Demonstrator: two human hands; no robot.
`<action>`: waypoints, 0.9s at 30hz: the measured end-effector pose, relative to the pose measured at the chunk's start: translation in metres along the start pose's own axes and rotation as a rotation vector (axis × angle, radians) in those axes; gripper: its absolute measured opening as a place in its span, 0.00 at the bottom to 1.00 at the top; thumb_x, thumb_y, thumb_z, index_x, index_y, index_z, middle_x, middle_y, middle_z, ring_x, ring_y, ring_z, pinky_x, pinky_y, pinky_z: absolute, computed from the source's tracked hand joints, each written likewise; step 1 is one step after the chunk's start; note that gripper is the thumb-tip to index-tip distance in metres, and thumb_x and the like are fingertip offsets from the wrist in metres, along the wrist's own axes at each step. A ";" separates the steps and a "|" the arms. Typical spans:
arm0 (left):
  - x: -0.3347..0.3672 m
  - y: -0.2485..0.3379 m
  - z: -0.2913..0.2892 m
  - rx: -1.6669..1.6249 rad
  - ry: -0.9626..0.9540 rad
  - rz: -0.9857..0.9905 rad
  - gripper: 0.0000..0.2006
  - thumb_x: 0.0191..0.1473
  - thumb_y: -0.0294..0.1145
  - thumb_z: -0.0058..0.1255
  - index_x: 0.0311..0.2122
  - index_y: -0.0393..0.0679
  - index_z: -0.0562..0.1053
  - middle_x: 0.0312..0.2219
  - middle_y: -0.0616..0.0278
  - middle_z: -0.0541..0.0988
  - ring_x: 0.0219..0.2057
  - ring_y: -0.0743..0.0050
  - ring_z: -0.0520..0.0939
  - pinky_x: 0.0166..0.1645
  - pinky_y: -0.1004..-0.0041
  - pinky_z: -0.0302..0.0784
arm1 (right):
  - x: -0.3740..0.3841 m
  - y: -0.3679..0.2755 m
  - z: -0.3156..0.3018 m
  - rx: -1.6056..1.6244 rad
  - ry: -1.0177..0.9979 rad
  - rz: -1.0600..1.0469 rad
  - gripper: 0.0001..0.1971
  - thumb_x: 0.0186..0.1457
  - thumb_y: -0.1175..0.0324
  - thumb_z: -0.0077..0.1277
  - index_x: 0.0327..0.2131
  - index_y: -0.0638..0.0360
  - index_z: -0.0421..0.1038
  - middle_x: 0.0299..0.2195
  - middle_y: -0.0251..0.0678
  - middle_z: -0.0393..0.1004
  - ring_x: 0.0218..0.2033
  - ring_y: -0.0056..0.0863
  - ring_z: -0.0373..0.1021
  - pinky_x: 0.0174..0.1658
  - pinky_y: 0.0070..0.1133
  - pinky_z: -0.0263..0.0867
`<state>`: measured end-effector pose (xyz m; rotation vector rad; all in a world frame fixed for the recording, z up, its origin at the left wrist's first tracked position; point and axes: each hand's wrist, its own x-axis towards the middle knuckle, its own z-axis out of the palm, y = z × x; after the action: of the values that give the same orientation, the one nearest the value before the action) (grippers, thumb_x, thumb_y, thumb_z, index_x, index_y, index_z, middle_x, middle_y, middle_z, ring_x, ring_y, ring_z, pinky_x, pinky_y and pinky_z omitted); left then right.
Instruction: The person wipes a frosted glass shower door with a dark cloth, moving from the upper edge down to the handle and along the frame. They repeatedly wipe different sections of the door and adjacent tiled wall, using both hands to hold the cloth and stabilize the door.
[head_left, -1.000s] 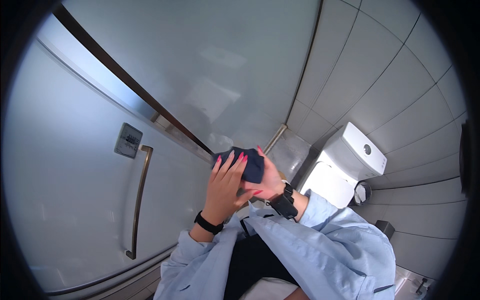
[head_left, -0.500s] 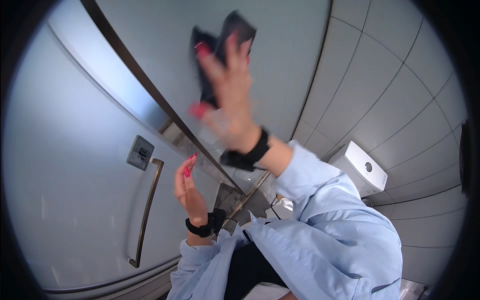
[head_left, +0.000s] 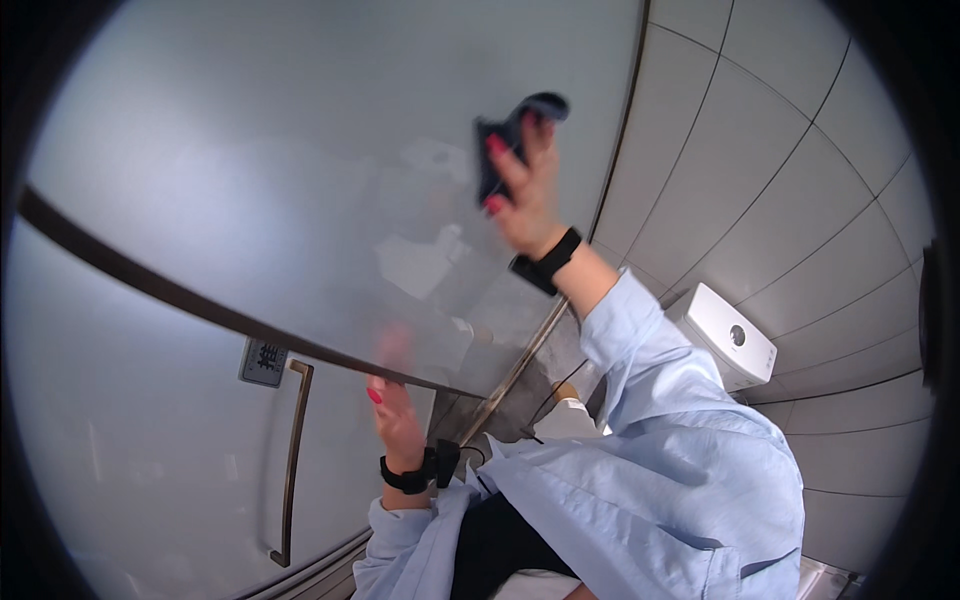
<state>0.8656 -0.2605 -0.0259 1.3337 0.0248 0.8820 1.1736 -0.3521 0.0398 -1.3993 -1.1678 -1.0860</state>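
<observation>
My right hand (head_left: pixel 532 190) presses a dark blue-black cloth (head_left: pixel 492 160) against a large frosted glass door panel (head_left: pixel 250 180). Its fingers lie spread over the cloth, and one end of the cloth curls up beyond the fingertips. Low at the panel's dark metal edge, my left hand (head_left: pixel 398 430) grips that edge, its fingertips partly hidden there. A pink blur shows in the glass just above it. Both wrists wear black straps, and the sleeves are light blue.
To the left, another glass panel bears a long bronze handle (head_left: pixel 293 465) and a small grey sign (head_left: pixel 263 362). A white toilet tank (head_left: pixel 728 335) stands at right against the grey tiled wall (head_left: pixel 760 180). A metal track (head_left: pixel 525 355) crosses the floor.
The glass panel's edge has swung down and left, covering the gap beside it. My right hand has moved the cloth down and to the right. My left hand has met the panel's edge.
</observation>
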 end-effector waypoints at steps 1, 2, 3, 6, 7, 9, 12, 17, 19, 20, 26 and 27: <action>0.000 -0.002 0.002 0.063 0.011 -0.009 0.32 0.68 0.53 0.33 0.63 0.35 0.59 0.64 0.48 0.62 0.66 0.55 0.61 0.69 0.57 0.52 | 0.001 0.023 -0.006 0.021 0.039 0.018 0.35 0.43 0.58 0.58 0.59 0.46 0.69 0.69 0.49 0.47 0.69 0.58 0.41 0.67 0.51 0.40; -0.001 -0.004 0.004 0.096 0.023 -0.023 0.32 0.67 0.53 0.33 0.63 0.35 0.59 0.64 0.48 0.62 0.66 0.55 0.61 0.69 0.57 0.51 | 0.000 0.043 -0.011 0.025 0.059 0.019 0.35 0.44 0.62 0.57 0.60 0.49 0.67 0.69 0.49 0.47 0.69 0.58 0.40 0.68 0.48 0.41; -0.001 -0.005 0.004 0.100 0.042 -0.040 0.32 0.67 0.53 0.34 0.63 0.36 0.59 0.64 0.48 0.61 0.66 0.55 0.60 0.70 0.56 0.51 | -0.002 0.061 -0.015 0.005 0.064 0.020 0.33 0.48 0.66 0.53 0.61 0.53 0.65 0.70 0.49 0.45 0.69 0.59 0.40 0.68 0.46 0.40; -0.003 -0.001 0.001 0.182 0.009 -0.068 0.33 0.68 0.55 0.31 0.65 0.37 0.57 0.65 0.49 0.59 0.67 0.55 0.58 0.71 0.57 0.48 | -0.023 0.100 -0.020 -0.020 0.091 0.150 0.28 0.67 0.59 0.36 0.67 0.58 0.53 0.71 0.49 0.42 0.72 0.51 0.36 0.71 0.40 0.33; -0.004 -0.001 0.001 0.240 0.026 -0.096 0.33 0.68 0.55 0.30 0.66 0.37 0.55 0.66 0.50 0.58 0.68 0.55 0.57 0.71 0.57 0.47 | -0.035 0.108 -0.020 -0.021 0.145 0.221 0.27 0.68 0.60 0.35 0.67 0.58 0.52 0.71 0.49 0.42 0.72 0.50 0.36 0.71 0.38 0.33; -0.006 0.004 0.002 0.192 0.032 -0.139 0.35 0.68 0.56 0.27 0.68 0.37 0.51 0.67 0.50 0.55 0.69 0.56 0.54 0.72 0.57 0.44 | -0.064 0.109 -0.014 -0.038 0.193 0.439 0.27 0.70 0.60 0.33 0.69 0.56 0.49 0.71 0.49 0.41 0.73 0.48 0.35 0.71 0.36 0.33; -0.008 0.010 0.004 0.184 0.087 -0.218 0.37 0.68 0.58 0.24 0.70 0.38 0.44 0.69 0.51 0.50 0.70 0.56 0.51 0.73 0.57 0.42 | -0.105 0.066 0.003 -0.049 0.225 0.837 0.28 0.70 0.59 0.32 0.70 0.56 0.46 0.71 0.50 0.40 0.73 0.49 0.33 0.71 0.37 0.31; -0.004 0.014 -0.003 0.187 -0.081 -0.190 0.42 0.65 0.65 0.24 0.70 0.38 0.43 0.70 0.50 0.48 0.70 0.56 0.50 0.73 0.57 0.41 | -0.129 -0.097 0.037 0.014 0.054 0.713 0.44 0.52 0.70 0.53 0.70 0.57 0.44 0.71 0.57 0.37 0.71 0.64 0.32 0.69 0.49 0.34; -0.004 0.016 -0.005 0.169 -0.078 -0.225 0.44 0.64 0.68 0.24 0.70 0.38 0.44 0.69 0.49 0.49 0.70 0.55 0.50 0.73 0.57 0.42 | -0.139 -0.147 0.045 0.062 0.022 0.498 0.41 0.59 0.39 0.40 0.68 0.55 0.52 0.70 0.57 0.38 0.70 0.65 0.33 0.67 0.56 0.34; -0.005 0.018 -0.005 0.156 -0.062 -0.245 0.45 0.63 0.69 0.24 0.70 0.37 0.44 0.69 0.48 0.49 0.70 0.54 0.50 0.72 0.57 0.42 | -0.148 -0.162 0.046 0.062 -0.044 0.416 0.42 0.59 0.31 0.32 0.66 0.51 0.57 0.69 0.57 0.42 0.69 0.66 0.37 0.66 0.57 0.36; -0.002 0.023 0.007 0.215 -0.083 -0.181 0.45 0.63 0.69 0.21 0.67 0.33 0.52 0.66 0.43 0.56 0.68 0.48 0.55 0.71 0.53 0.47 | -0.225 -0.125 0.031 0.127 -0.377 -0.142 0.21 0.54 0.40 0.51 0.50 0.25 0.74 0.48 0.21 0.74 0.58 0.32 0.63 0.64 0.47 0.48; -0.001 0.022 0.009 0.230 -0.075 -0.169 0.45 0.63 0.69 0.20 0.67 0.34 0.53 0.65 0.43 0.58 0.68 0.48 0.57 0.71 0.53 0.47 | -0.234 -0.105 0.028 0.084 -0.440 -0.229 0.19 0.53 0.41 0.53 0.47 0.26 0.75 0.48 0.21 0.75 0.57 0.31 0.63 0.63 0.48 0.49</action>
<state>0.8576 -0.2694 -0.0053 1.5536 0.1822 0.7006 1.0381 -0.3452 -0.1799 -1.5088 -1.7050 -0.8913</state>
